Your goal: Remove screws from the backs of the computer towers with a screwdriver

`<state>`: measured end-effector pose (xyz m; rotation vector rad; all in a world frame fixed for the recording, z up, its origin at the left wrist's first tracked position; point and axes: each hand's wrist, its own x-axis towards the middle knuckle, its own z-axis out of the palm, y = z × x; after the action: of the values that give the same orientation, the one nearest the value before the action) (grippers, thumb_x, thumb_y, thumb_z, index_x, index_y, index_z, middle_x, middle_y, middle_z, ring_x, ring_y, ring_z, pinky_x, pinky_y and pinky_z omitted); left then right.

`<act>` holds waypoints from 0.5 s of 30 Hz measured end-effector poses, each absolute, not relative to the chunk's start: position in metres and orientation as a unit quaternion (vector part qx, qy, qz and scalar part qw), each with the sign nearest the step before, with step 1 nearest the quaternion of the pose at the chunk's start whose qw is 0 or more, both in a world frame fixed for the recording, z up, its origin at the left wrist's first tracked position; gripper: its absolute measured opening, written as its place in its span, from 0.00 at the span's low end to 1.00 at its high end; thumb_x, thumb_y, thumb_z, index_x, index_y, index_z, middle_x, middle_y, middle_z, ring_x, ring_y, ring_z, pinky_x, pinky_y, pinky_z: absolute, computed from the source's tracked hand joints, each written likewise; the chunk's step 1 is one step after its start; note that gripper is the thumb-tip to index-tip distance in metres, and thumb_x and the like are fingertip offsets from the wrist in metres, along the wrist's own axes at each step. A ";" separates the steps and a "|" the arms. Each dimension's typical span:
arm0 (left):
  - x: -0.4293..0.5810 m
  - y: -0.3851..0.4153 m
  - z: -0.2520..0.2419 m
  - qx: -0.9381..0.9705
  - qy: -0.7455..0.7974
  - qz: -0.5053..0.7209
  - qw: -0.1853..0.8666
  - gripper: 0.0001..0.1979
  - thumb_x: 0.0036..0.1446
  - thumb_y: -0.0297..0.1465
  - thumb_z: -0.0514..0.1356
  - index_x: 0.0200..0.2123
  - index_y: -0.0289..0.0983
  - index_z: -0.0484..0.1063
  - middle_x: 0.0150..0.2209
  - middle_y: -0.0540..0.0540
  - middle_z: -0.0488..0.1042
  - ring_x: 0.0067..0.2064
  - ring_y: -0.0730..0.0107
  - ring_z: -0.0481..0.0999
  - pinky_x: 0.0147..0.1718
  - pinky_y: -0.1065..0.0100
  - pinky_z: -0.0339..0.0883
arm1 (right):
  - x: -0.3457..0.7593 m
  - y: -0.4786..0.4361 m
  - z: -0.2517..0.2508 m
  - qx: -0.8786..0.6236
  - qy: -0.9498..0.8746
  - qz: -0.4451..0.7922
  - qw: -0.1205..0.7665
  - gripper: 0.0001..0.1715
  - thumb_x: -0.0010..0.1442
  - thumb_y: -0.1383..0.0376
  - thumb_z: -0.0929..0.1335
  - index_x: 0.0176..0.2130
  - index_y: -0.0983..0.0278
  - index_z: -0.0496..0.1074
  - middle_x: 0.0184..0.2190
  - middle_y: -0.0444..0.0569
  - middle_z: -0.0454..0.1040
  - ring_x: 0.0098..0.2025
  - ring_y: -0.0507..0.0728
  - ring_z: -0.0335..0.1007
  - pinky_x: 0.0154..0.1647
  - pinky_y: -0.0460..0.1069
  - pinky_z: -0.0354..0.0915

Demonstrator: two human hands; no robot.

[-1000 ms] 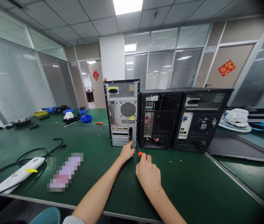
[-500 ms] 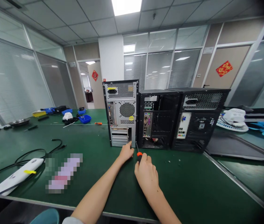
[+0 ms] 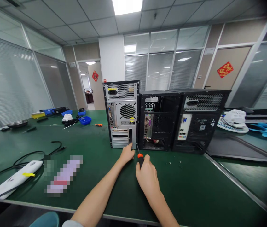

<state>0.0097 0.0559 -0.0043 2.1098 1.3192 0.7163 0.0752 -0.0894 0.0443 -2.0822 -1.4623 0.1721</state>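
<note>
A silver-backed computer case (image 3: 124,108) stands upright on the green table, its rear panel facing me. My right hand (image 3: 147,175) is closed round the black and orange handle of a screwdriver (image 3: 140,156). The thin shaft points up and away, its tip at the lower right edge of this case; a screw there is too small to make out. My left hand (image 3: 127,154) holds nothing. Its index finger reaches out to the bottom of the rear panel, below the open slot, while the other fingers are bent.
Two black computer cases (image 3: 159,121) (image 3: 200,123) stand close on the right. Small bits lie on the table (image 3: 194,186) before them. At left are a white power strip (image 3: 17,179) with a black cable and a blurred patch. Blue trays (image 3: 85,120) and another screwdriver (image 3: 98,125) lie farther back.
The whole view has shifted very slightly. Both hands keep nearly the same place, the screwdriver still at the case's lower right edge, its handle a little more visible.
</note>
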 end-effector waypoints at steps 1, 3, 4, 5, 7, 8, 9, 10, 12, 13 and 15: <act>0.010 0.056 -0.004 0.783 0.493 0.264 0.272 0.24 0.50 0.22 0.49 0.52 0.33 0.61 0.40 0.42 0.76 0.18 0.79 0.69 0.28 0.75 0.66 | 0.076 -0.089 0.043 -0.780 -0.548 0.073 0.294 0.11 0.57 0.69 0.58 0.42 0.69 0.58 0.32 0.56 0.73 0.34 0.59 0.72 0.30 0.48 0.59; 0.010 0.056 -0.004 0.783 0.495 0.262 0.270 0.24 0.50 0.23 0.49 0.52 0.33 0.61 0.39 0.43 0.76 0.18 0.79 0.70 0.28 0.75 0.66 | 0.076 -0.087 0.040 -0.776 -0.545 0.087 0.307 0.10 0.57 0.69 0.58 0.41 0.68 0.58 0.31 0.56 0.74 0.32 0.59 0.72 0.29 0.48 0.58; 0.010 0.056 -0.005 0.783 0.496 0.261 0.269 0.24 0.50 0.23 0.49 0.52 0.33 0.61 0.39 0.43 0.76 0.19 0.79 0.70 0.28 0.75 0.66 | 0.076 -0.087 0.039 -0.772 -0.543 0.092 0.317 0.09 0.57 0.69 0.58 0.41 0.68 0.57 0.31 0.56 0.74 0.32 0.59 0.72 0.28 0.48 0.58; 0.010 0.057 -0.005 0.784 0.495 0.261 0.268 0.24 0.50 0.23 0.49 0.52 0.33 0.61 0.38 0.43 0.76 0.19 0.78 0.70 0.29 0.75 0.66 | 0.077 -0.087 0.037 -0.766 -0.539 0.099 0.335 0.08 0.57 0.70 0.58 0.40 0.67 0.57 0.30 0.55 0.74 0.32 0.59 0.72 0.28 0.48 0.57; 0.010 0.058 -0.006 0.785 0.495 0.260 0.266 0.25 0.50 0.23 0.49 0.53 0.33 0.61 0.38 0.43 0.76 0.19 0.77 0.71 0.30 0.74 0.66 | 0.078 -0.086 0.035 -0.750 -0.527 0.119 0.382 0.06 0.56 0.69 0.59 0.37 0.65 0.57 0.28 0.53 0.73 0.30 0.59 0.71 0.27 0.48 0.57; 0.010 0.058 -0.006 0.785 0.497 0.259 0.264 0.25 0.49 0.23 0.49 0.53 0.32 0.61 0.38 0.43 0.76 0.19 0.77 0.71 0.31 0.73 0.67 | 0.078 -0.086 0.033 -0.743 -0.518 0.129 0.404 0.05 0.56 0.69 0.59 0.36 0.64 0.56 0.27 0.51 0.72 0.29 0.59 0.71 0.27 0.47 0.57; 0.010 0.058 -0.006 0.784 0.499 0.259 0.262 0.25 0.49 0.23 0.49 0.54 0.32 0.60 0.38 0.42 0.76 0.19 0.77 0.71 0.31 0.73 0.67 | 0.079 -0.086 0.032 -0.736 -0.510 0.139 0.423 0.04 0.55 0.69 0.59 0.35 0.62 0.56 0.25 0.49 0.71 0.28 0.58 0.70 0.26 0.47 0.57; 0.010 0.057 -0.006 0.785 0.498 0.260 0.260 0.25 0.49 0.23 0.49 0.54 0.32 0.60 0.38 0.42 0.76 0.19 0.77 0.71 0.32 0.73 0.67 | 0.079 -0.086 0.031 -0.731 -0.503 0.145 0.438 0.04 0.55 0.68 0.59 0.34 0.61 0.55 0.24 0.47 0.71 0.27 0.57 0.70 0.25 0.47 0.58; 0.009 0.056 -0.004 0.789 0.492 0.263 0.259 0.24 0.49 0.23 0.49 0.52 0.32 0.62 0.40 0.41 0.76 0.19 0.77 0.70 0.31 0.73 0.67 | 0.081 -0.085 0.028 -0.727 -0.492 0.150 0.455 0.03 0.55 0.67 0.59 0.32 0.60 0.54 0.23 0.45 0.70 0.26 0.57 0.70 0.25 0.46 0.58; 0.009 0.055 -0.003 0.790 0.488 0.265 0.259 0.23 0.49 0.23 0.49 0.51 0.33 0.63 0.41 0.41 0.76 0.18 0.78 0.70 0.31 0.73 0.67 | 0.081 -0.084 0.026 -0.725 -0.486 0.150 0.464 0.03 0.55 0.67 0.59 0.32 0.60 0.54 0.23 0.45 0.70 0.26 0.56 0.70 0.25 0.46 0.59; 0.009 0.054 -0.001 0.791 0.486 0.267 0.259 0.23 0.49 0.23 0.49 0.50 0.33 0.64 0.43 0.41 0.75 0.18 0.79 0.70 0.31 0.74 0.67 | 0.081 -0.083 0.022 -0.720 -0.477 0.149 0.482 0.03 0.55 0.66 0.58 0.32 0.59 0.54 0.23 0.45 0.70 0.26 0.56 0.70 0.25 0.46 0.60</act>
<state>0.0094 0.0542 -0.0013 2.1448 1.3160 0.7228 0.0812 -0.0829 0.0223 -1.7542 -1.1636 0.3630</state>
